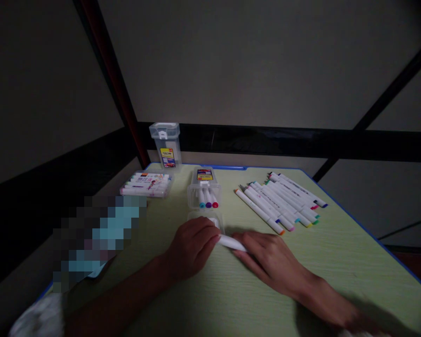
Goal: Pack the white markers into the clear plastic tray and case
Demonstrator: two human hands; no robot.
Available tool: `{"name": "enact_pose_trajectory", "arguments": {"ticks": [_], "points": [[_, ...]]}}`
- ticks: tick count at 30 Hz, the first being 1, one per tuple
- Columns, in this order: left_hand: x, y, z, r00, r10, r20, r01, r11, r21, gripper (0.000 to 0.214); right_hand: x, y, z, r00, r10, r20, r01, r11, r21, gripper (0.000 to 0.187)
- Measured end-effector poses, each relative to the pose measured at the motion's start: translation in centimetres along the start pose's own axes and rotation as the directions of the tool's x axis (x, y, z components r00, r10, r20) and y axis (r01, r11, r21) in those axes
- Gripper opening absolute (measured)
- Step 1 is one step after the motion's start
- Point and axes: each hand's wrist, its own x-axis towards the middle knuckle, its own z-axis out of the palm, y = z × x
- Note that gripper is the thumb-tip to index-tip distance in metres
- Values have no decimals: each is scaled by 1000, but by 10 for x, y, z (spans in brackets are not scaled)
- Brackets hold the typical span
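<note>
The left hand [192, 245] and right hand [275, 262] each close their grip on one end of a white marker [232, 243]. At its eleven o'clock, the open case [205, 174] holds three markers [208, 199]; loose markers [277, 203] lie unpacked at two o'clock.

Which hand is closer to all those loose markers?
Right. The right hand is just on the near side of the loose markers; the left hand is farther off, to their left.

A dim room: blue-edged, pale green wood-grain table [337, 262] before grey wall panels [252, 61] with black bands [389, 146].
</note>
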Motion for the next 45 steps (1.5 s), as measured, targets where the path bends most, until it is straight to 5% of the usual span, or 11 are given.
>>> {"name": "enact_pose_trajectory", "arguments": {"ticks": [6,16,45], "points": [[1,-1,-1,989,-70,-131,75,997,28,12,-1,1,0,999,31,-21,-30,999,33,28],[2,-2,-2,980,-73,-184,89,993,76,12,1,-1,-4,995,3,-102,1,999,39,25],[2,-3,-3,978,-107,-181,125,988,88,14,0,-3,-5,997,-23,-73,23,1000,-7,26]]}}
